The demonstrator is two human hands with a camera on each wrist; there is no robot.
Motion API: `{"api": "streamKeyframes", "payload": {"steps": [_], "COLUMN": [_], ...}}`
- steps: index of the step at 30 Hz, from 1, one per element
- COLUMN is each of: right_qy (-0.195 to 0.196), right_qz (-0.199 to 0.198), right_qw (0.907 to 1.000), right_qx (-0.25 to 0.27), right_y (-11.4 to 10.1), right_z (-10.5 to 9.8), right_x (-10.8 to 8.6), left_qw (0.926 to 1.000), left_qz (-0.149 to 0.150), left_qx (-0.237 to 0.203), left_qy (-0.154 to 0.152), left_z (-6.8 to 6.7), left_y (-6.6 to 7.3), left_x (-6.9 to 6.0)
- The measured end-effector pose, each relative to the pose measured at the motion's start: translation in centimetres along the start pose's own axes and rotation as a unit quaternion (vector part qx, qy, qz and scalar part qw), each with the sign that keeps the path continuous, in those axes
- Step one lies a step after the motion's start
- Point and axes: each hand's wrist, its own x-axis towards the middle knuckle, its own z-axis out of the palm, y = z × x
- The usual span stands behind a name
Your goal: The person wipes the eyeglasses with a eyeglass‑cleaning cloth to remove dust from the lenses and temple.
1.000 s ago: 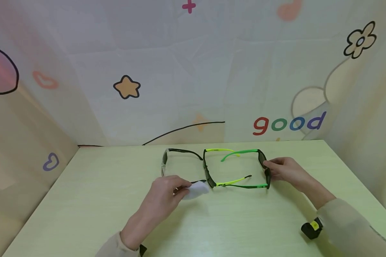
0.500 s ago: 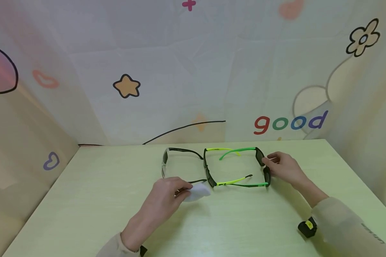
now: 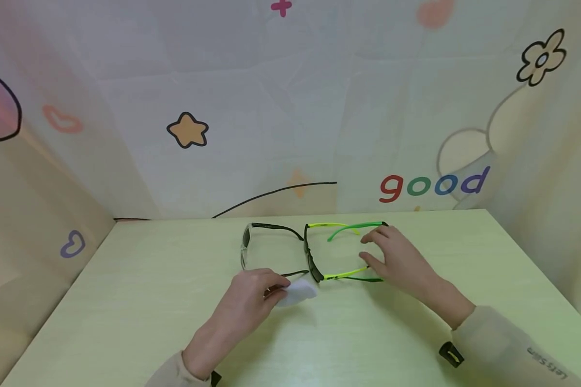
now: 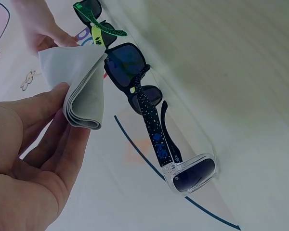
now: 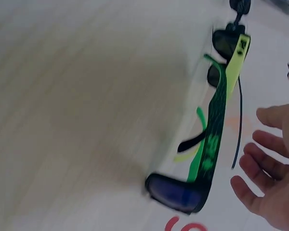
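Between thumb and fingers my left hand [image 3: 247, 301] pinches a folded pale cloth [image 3: 297, 293], also large in the left wrist view [image 4: 77, 77]. Behind it stand clear-framed sunglasses [image 3: 246, 239] with dark arms. To their right are black-framed sunglasses with yellow arms [image 3: 336, 276], then sunglasses with green arms [image 3: 355, 227], whose arms overlap the yellow ones. My right hand [image 3: 402, 260] is over the green-armed pair with fingers apart and nothing held, hiding its lenses in the head view; the right wrist view shows a lens [image 5: 176, 193] beside the hand [image 5: 274, 168].
The pale table [image 3: 126, 322] runs back to a printed curtain [image 3: 271, 134] with a star, a flower and the word "good". Curtain also hangs along both sides. Black wrist devices show near both sleeves [image 3: 508, 344].
My right hand has let go of the green-armed sunglasses' front and moved left over them, its fingers spread. My left hand stays nearly still with the cloth.
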Motion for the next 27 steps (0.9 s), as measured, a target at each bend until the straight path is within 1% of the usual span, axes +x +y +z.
{"api": "streamKeyframes", "payload": {"steps": [3,6,8,11,14,21,27], "right_qy": [-0.015,-0.029,-0.041,-0.054,-0.058,-0.076,-0.076], "right_qz": [-0.068,-0.122,-0.148,-0.169,-0.168,-0.140,-0.134], "right_qw": [0.9974,0.9915,0.9872,0.9824,0.9813,0.9842,0.9845], "right_qx": [-0.017,-0.033,-0.043,-0.060,-0.073,-0.078,-0.084], "right_y": [-1.3,-2.3,-2.7,-3.3,-3.8,-4.9,-5.3], "right_z": [0.8,1.5,2.0,2.6,3.1,3.8,4.6], "right_x": [0.1,0.1,0.3,0.5,0.6,0.9,1.2], "left_qw": [1.0000,1.0000,0.9999,0.9999,0.9999,0.9998,0.9998], "left_qz": [-0.001,-0.004,-0.006,-0.004,0.000,0.003,0.006], "left_qx": [-0.001,-0.002,-0.002,0.001,0.007,0.012,0.010], "left_qy": [-0.004,-0.006,-0.008,-0.010,-0.014,-0.017,-0.015], "left_z": [0.0,-0.1,-0.1,-0.1,-0.1,0.0,0.0], "left_y": [0.0,0.0,0.0,0.0,-0.1,0.0,-0.1], "left_x": [0.0,-0.1,-0.1,0.0,0.1,0.0,-0.1]}}
